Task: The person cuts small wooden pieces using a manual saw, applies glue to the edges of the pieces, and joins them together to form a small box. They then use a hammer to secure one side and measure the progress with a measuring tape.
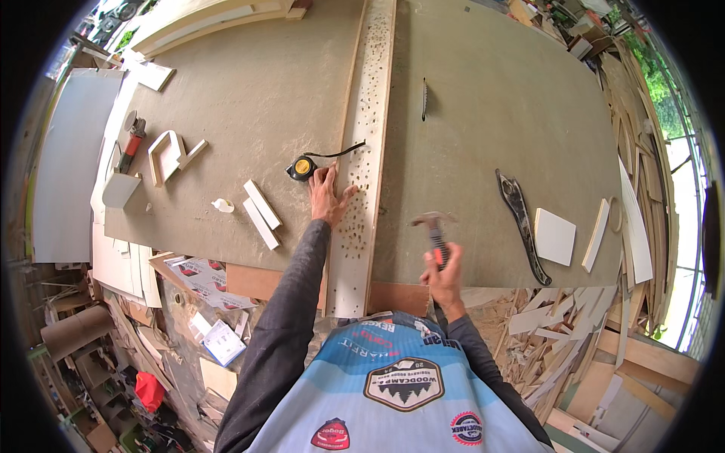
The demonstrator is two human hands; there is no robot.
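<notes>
My left hand (327, 198) rests with its fingers apart on the left edge of a long white board (349, 287). Small brown dots cover much of that board; whether they are holes or nail heads I cannot tell. Just beyond my left fingertips sits a black and yellow tape measure (302, 167). From it a thin dark strap (340, 153) reaches onto the board. To the right of the board, my right hand (445, 281) is closed round the handle of a claw hammer (436, 230). The hammer's head is raised, slightly blurred, and apart from the board.
Left on the grey-brown tabletop (226, 113) lie white strips (262, 204), a small white bottle (223, 204), an angled wooden frame (168, 157) and an angle grinder (132, 142). Rightward are a thin blade (424, 100), a long black curved tool (521, 226) and a white panel (555, 236). Offcuts (559, 317) pile below.
</notes>
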